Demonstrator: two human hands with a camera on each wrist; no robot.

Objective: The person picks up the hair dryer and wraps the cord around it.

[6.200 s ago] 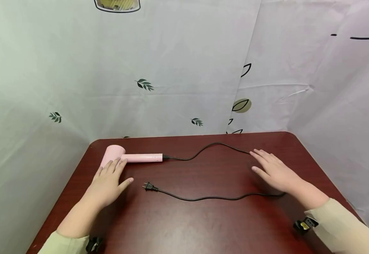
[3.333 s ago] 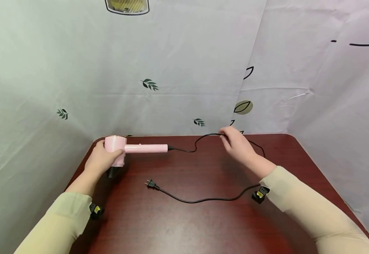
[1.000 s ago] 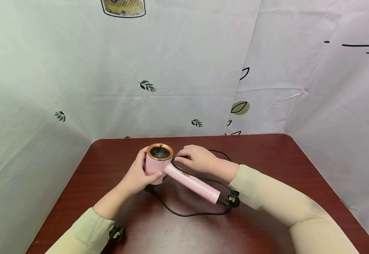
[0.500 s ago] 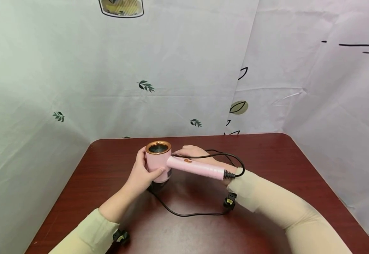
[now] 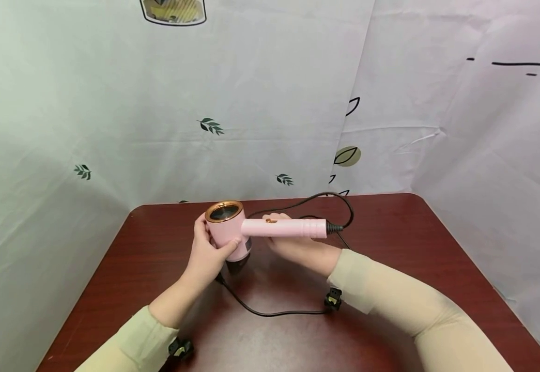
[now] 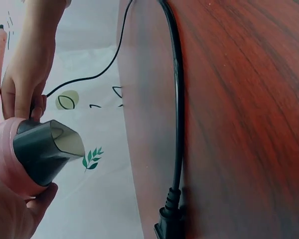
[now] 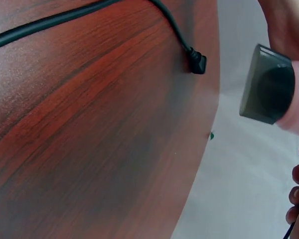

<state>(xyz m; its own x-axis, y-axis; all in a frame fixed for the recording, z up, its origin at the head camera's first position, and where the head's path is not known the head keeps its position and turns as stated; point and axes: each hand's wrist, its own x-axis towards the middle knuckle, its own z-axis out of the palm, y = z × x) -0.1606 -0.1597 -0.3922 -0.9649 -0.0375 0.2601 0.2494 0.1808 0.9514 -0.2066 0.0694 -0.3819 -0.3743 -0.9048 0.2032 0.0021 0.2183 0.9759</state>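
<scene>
A pink hair dryer (image 5: 225,232) with a copper-coloured ring is raised over the table, its handle pointing right. My left hand (image 5: 206,261) grips its head, thumb across the near side. The dark nozzle (image 6: 42,149) faces down toward the table. Behind the handle, my right hand (image 5: 297,250) holds the black cord (image 6: 97,76) in curled fingers (image 7: 297,195); the handle partly hides this hand in the head view. From the handle's end the cord arches up and back to the left. Its plug (image 7: 197,62) lies on the tabletop.
The dark red wooden table (image 5: 279,346) has rounded back corners. White patterned cloth (image 5: 251,103) hangs behind it and along both sides. A lower stretch of cord (image 5: 279,314) curves across the table beneath the hands. Each wrist wears a small black camera (image 5: 333,298).
Earlier both hands lay flat, by the dryer and the cord. The dryer has since been lifted to the middle, and over the last second its handle has swung up to nearly level.
</scene>
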